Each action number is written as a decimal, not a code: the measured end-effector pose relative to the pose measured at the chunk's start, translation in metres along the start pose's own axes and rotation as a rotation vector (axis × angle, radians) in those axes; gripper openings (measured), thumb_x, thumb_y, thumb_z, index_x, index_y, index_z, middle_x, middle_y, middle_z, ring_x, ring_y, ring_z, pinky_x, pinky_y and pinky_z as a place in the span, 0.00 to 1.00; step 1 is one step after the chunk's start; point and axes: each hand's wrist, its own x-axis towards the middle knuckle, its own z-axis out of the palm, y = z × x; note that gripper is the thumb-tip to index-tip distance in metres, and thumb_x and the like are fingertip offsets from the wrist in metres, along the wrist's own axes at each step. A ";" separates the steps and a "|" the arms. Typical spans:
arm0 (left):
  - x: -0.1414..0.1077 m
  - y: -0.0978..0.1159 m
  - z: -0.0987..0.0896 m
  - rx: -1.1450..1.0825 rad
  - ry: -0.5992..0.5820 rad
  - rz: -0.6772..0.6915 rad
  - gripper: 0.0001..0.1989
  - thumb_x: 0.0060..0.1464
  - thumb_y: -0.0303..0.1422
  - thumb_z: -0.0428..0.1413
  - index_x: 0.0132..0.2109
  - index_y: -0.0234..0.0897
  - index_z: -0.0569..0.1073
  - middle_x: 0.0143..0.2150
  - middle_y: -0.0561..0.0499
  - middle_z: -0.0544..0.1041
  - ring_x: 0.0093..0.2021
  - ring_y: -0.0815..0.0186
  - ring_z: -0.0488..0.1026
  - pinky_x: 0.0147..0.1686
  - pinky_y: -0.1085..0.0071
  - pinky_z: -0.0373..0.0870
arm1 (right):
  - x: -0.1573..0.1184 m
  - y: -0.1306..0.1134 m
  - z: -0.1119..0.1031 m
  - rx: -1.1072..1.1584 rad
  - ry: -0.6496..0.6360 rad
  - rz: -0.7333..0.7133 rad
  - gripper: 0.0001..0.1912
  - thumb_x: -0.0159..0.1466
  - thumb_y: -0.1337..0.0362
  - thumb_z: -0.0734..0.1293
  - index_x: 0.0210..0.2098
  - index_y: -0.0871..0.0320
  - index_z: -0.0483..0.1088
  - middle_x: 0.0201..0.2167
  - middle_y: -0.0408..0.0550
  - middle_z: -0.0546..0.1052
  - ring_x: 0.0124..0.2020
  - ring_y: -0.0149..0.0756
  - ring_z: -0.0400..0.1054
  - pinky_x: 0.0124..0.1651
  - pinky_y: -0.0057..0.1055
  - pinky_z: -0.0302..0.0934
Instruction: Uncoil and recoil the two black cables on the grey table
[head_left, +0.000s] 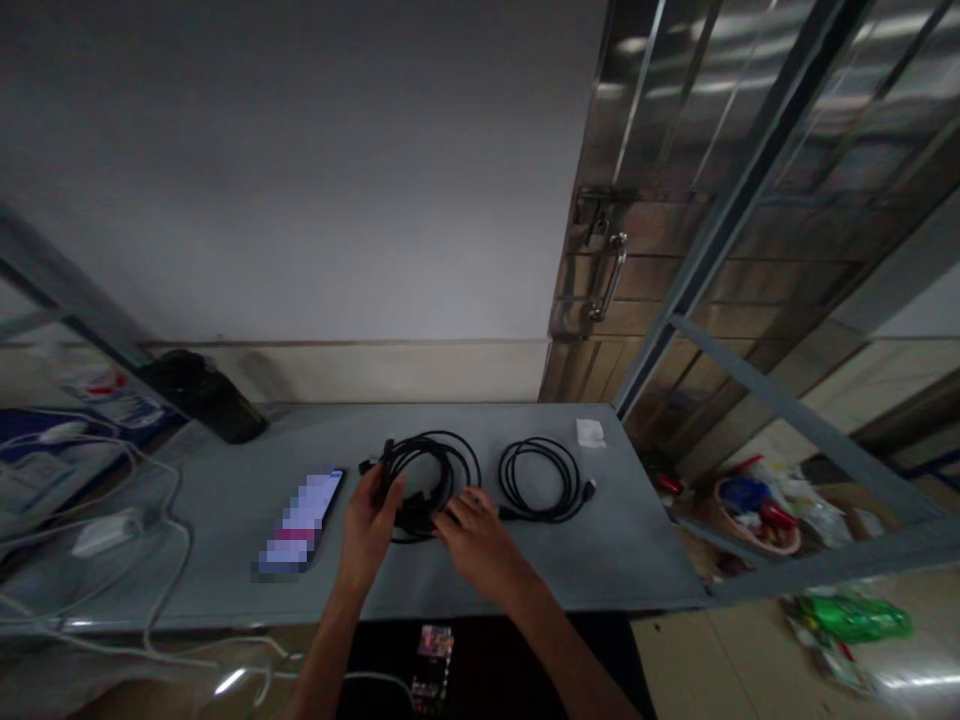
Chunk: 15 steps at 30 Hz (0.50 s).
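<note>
While my left hand [375, 505] pinches the left side of a coiled black cable [448, 472], thumb and fingers closed around the bundled strands, my right hand [472, 522] rests its bent fingers at the coil's lower right edge. I cannot tell whether those right fingertips grip a strand or only press against it, since the back of my hand hides them. The coil lies between my two hands near the middle of a grey tabletop [225, 520], its loops fanning out beyond my fingers and a dark connector end [369, 465] poking out just past my left fingers.

Just right of my right hand, a second coiled black cable [544, 516] lies flat in a neater ring, with one plug [589, 489] at its right side. Beyond it, near the far right corner, sits a white scrap of paper [590, 432]. To the left of my left hand, a smartphone [304, 525] lies with its screen lit and blurred out. Farther left, a black bottle [206, 395] leans near the back edge, and white cords [176, 520] trail around a white adapter [106, 533]. Past the table's right side, a green plastic bottle [853, 617] lies on the tiled floor [720, 660].
</note>
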 end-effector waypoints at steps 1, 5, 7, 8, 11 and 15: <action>0.006 -0.013 -0.002 0.142 0.024 0.089 0.31 0.62 0.55 0.65 0.61 0.37 0.79 0.45 0.46 0.83 0.44 0.53 0.81 0.47 0.57 0.81 | 0.007 0.004 0.006 0.006 -0.002 -0.002 0.10 0.81 0.63 0.67 0.56 0.57 0.79 0.47 0.49 0.80 0.56 0.44 0.74 0.76 0.53 0.63; 0.012 -0.057 -0.005 0.477 0.139 0.334 0.33 0.70 0.49 0.56 0.72 0.33 0.70 0.64 0.30 0.78 0.66 0.39 0.77 0.66 0.37 0.74 | 0.017 0.011 0.027 0.040 0.001 0.019 0.09 0.79 0.63 0.71 0.57 0.53 0.80 0.52 0.50 0.80 0.61 0.47 0.72 0.72 0.51 0.68; 0.004 -0.067 -0.005 0.606 0.171 0.457 0.32 0.73 0.44 0.56 0.76 0.32 0.66 0.71 0.25 0.71 0.73 0.35 0.69 0.71 0.31 0.68 | 0.013 0.013 0.034 0.068 0.007 0.042 0.14 0.77 0.64 0.73 0.61 0.52 0.79 0.56 0.51 0.79 0.62 0.46 0.72 0.70 0.47 0.71; -0.001 -0.069 -0.005 0.657 0.168 0.514 0.31 0.74 0.42 0.56 0.77 0.33 0.65 0.73 0.25 0.69 0.75 0.35 0.67 0.72 0.31 0.66 | 0.009 0.014 0.035 0.082 0.015 0.059 0.17 0.76 0.64 0.74 0.64 0.53 0.77 0.59 0.51 0.78 0.63 0.46 0.71 0.70 0.45 0.71; -0.016 -0.070 -0.009 0.734 0.063 0.668 0.26 0.75 0.35 0.56 0.75 0.43 0.68 0.76 0.33 0.69 0.77 0.40 0.66 0.73 0.34 0.67 | -0.010 0.020 0.031 0.130 0.069 0.103 0.28 0.75 0.65 0.75 0.72 0.54 0.71 0.69 0.55 0.73 0.71 0.48 0.66 0.74 0.48 0.69; -0.027 -0.075 -0.020 0.756 -0.226 0.803 0.26 0.74 0.36 0.61 0.74 0.49 0.70 0.73 0.42 0.77 0.74 0.47 0.72 0.75 0.40 0.66 | -0.045 0.039 0.009 0.118 0.169 0.161 0.25 0.80 0.64 0.68 0.74 0.52 0.66 0.72 0.58 0.70 0.73 0.53 0.65 0.74 0.58 0.68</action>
